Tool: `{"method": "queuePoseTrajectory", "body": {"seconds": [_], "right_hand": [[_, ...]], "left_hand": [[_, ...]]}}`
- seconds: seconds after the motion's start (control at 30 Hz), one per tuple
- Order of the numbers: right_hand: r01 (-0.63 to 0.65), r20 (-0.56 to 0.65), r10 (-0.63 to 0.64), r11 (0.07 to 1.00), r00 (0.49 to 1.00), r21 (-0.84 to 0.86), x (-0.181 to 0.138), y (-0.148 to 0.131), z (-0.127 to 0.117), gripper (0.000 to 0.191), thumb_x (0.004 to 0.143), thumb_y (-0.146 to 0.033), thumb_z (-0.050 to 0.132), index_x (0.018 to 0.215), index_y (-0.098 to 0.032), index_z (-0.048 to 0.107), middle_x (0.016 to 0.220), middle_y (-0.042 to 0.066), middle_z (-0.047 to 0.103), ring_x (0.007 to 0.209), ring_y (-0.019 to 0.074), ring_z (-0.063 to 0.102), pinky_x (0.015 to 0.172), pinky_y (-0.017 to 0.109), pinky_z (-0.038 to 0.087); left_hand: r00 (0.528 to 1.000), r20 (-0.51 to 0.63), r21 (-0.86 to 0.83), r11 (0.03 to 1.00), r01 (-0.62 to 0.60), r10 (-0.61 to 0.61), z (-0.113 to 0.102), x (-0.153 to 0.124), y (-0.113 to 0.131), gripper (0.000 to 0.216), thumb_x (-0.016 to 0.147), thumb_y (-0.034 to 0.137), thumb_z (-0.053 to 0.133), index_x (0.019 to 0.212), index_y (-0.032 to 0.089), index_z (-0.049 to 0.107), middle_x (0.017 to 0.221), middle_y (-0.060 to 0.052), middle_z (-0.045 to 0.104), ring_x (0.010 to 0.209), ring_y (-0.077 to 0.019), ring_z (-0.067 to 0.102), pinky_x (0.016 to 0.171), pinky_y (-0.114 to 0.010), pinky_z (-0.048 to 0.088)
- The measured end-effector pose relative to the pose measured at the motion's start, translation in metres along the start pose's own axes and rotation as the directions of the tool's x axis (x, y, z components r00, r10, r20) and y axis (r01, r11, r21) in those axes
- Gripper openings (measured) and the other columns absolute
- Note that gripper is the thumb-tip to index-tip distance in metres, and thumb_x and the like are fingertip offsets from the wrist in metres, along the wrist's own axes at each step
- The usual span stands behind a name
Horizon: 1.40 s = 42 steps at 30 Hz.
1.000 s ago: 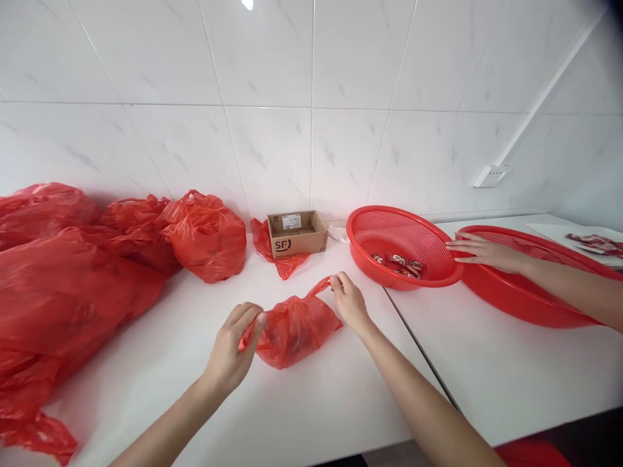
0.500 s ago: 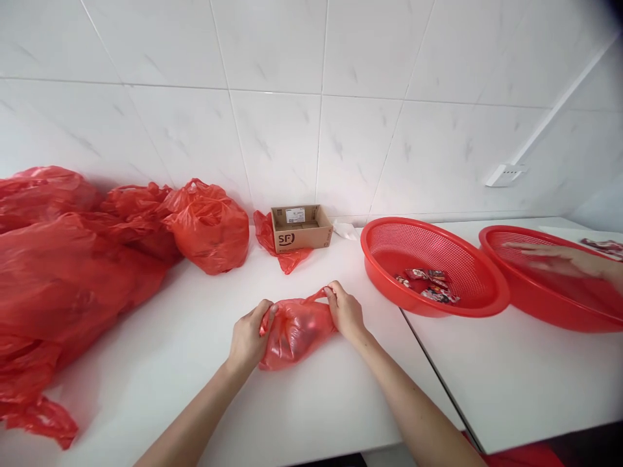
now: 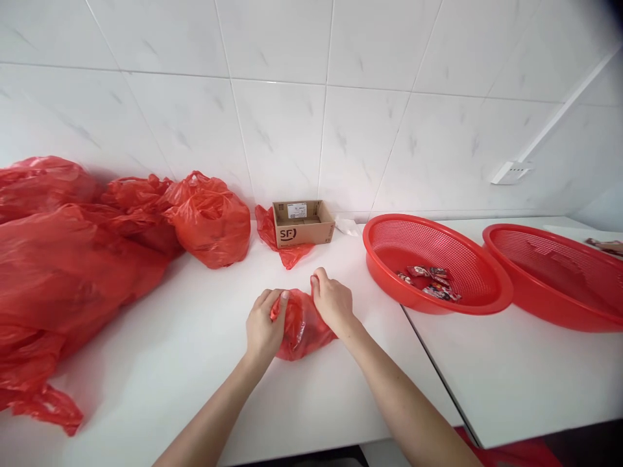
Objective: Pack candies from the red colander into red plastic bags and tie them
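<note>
A small red plastic bag (image 3: pixel 304 331) rests on the white table between my hands, and darker contents show faintly through its thin film. My left hand (image 3: pixel 266 323) is closed on the bag's left upper edge, thumb on top. On the other side, my right hand (image 3: pixel 333 299) pinches the bag's right upper edge near a handle. Both hands hold the top gathered, close to each other. What exactly lies inside the bag cannot be made out.
Full red bags (image 3: pixel 209 220) are heaped at the left. A small cardboard box (image 3: pixel 304 232) stands by the tiled wall on a flat red bag (image 3: pixel 292 255). Right of it, a red basket (image 3: pixel 438 301) holds several wrapped packets (image 3: pixel 440 279); a second red basket (image 3: pixel 549 308) sits beyond.
My hands have drawn closer together, bunching the bag's top, and the bag looks rounder. Another person's hand over the far right basket has gone from view.
</note>
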State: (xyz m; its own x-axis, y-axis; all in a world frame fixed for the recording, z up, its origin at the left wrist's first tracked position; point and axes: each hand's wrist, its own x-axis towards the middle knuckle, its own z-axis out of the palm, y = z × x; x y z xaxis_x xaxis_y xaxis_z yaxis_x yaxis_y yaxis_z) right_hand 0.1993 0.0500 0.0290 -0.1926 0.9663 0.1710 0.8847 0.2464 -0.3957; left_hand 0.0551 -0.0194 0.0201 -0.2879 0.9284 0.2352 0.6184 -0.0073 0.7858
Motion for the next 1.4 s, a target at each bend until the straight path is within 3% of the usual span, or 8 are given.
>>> {"method": "queuePoseTrajectory", "body": {"seconds": [0.13, 0.4, 0.5, 0.67, 0.9, 1.13, 1.27, 1.4], "right_hand": [[0.036, 0.068, -0.037, 0.999, 0.997, 0.021, 0.002, -0.004, 0.01, 0.022, 0.101, -0.033, 0.032, 0.104, -0.025, 0.053, 0.061, -0.002, 0.059, 0.055, 0.0157, 0.054, 0.053, 0.026, 0.021], [-0.004, 0.068, -0.003, 0.996, 0.998, 0.093, 0.003, 0.037, -0.009, 0.025, 0.102, -0.035, 0.028, 0.101, -0.028, 0.052, 0.072, -0.004, 0.064, 0.064, 0.015, 0.058, 0.056, 0.024, 0.027], [-0.027, 0.04, 0.023, 0.994, 0.999, 0.103, -0.001, 0.034, -0.01, 0.024, 0.101, -0.033, 0.029, 0.099, -0.027, 0.052, 0.076, -0.002, 0.064, 0.069, 0.0162, 0.058, 0.058, 0.024, 0.029], [-0.015, -0.008, 0.016, 0.994, 1.0, 0.111, -0.014, 0.017, 0.0, 0.024, 0.101, -0.032, 0.029, 0.099, -0.024, 0.052, 0.096, 0.002, 0.064, 0.088, 0.0174, 0.058, 0.068, 0.025, 0.033], [-0.01, 0.096, -0.002, 0.993, 0.995, 0.12, -0.018, 0.022, 0.02, 0.022, 0.101, -0.032, 0.032, 0.093, -0.025, 0.051, 0.077, -0.003, 0.063, 0.062, 0.0132, 0.052, 0.056, 0.024, 0.026], [-0.071, 0.104, 0.051, 0.977, 0.993, 0.203, -0.002, 0.029, 0.029, 0.016, 0.097, -0.031, 0.04, 0.087, -0.024, 0.052, 0.059, -0.004, 0.05, 0.053, 0.0141, 0.043, 0.056, 0.027, 0.021], [-0.116, 0.068, 0.097, 0.918, 0.993, 0.379, 0.0, 0.037, 0.029, 0.016, 0.094, -0.033, 0.045, 0.082, -0.024, 0.052, 0.061, -0.004, 0.052, 0.058, 0.0147, 0.047, 0.059, 0.026, 0.027], [-0.17, 0.074, 0.161, 0.736, 0.984, 0.655, 0.001, 0.055, 0.026, 0.032, 0.092, -0.046, 0.043, 0.072, -0.022, 0.048, 0.069, -0.002, 0.058, 0.067, 0.0153, 0.054, 0.064, 0.026, 0.038]], "left_hand": [[0.999, 0.046, 0.041, 0.999, 0.022, -0.024, 0.003, 0.002, -0.001, 0.041, 0.097, 0.05, 0.03, 0.085, 0.027, 0.06, 0.076, 0.002, 0.065, 0.066, -0.0159, 0.058, 0.063, -0.026, 0.042], [0.989, 0.133, 0.173, 0.984, 0.045, -0.069, -0.008, 0.002, -0.025, 0.038, 0.096, 0.05, 0.032, 0.086, 0.028, 0.061, 0.06, 0.005, 0.057, 0.054, -0.0148, 0.049, 0.06, -0.027, 0.039], [0.987, 0.131, 0.225, 0.972, 0.065, -0.096, -0.01, 0.005, -0.021, 0.041, 0.097, 0.05, 0.029, 0.085, 0.028, 0.061, 0.071, 0.002, 0.062, 0.064, -0.017, 0.055, 0.062, -0.028, 0.04], [0.984, 0.161, 0.288, 0.957, 0.03, -0.08, -0.002, -0.002, -0.003, 0.042, 0.099, 0.047, 0.022, 0.103, 0.033, 0.062, 0.109, 0.002, 0.067, 0.097, -0.0198, 0.06, 0.076, -0.031, 0.045], [0.953, 0.304, 0.431, 0.893, -0.131, -0.007, 0.024, -0.004, -0.001, 0.027, 0.097, 0.022, 0.033, 0.101, 0.025, 0.059, 0.095, -0.003, 0.067, 0.083, -0.0193, 0.061, 0.07, -0.031, 0.043], [0.916, 0.395, 0.533, 0.83, -0.163, -0.074, 0.034, 0.029, -0.007, 0.026, 0.095, 0.038, 0.052, 0.102, 0.015, 0.061, 0.082, -0.001, 0.063, 0.066, -0.0126, 0.059, 0.067, -0.032, 0.051], [0.928, 0.366, 0.517, 0.843, -0.146, -0.063, 0.028, 0.034, -0.007, 0.029, 0.095, 0.04, 0.051, 0.103, 0.015, 0.061, 0.087, -0.003, 0.064, 0.072, -0.014, 0.061, 0.07, -0.033, 0.052], [0.949, 0.307, 0.458, 0.886, -0.076, -0.077, 0.003, 0.027, -0.017, 0.035, 0.1, 0.041, 0.032, 0.094, 0.021, 0.061, 0.087, -0.003, 0.066, 0.071, -0.0157, 0.059, 0.065, -0.031, 0.046]]}}
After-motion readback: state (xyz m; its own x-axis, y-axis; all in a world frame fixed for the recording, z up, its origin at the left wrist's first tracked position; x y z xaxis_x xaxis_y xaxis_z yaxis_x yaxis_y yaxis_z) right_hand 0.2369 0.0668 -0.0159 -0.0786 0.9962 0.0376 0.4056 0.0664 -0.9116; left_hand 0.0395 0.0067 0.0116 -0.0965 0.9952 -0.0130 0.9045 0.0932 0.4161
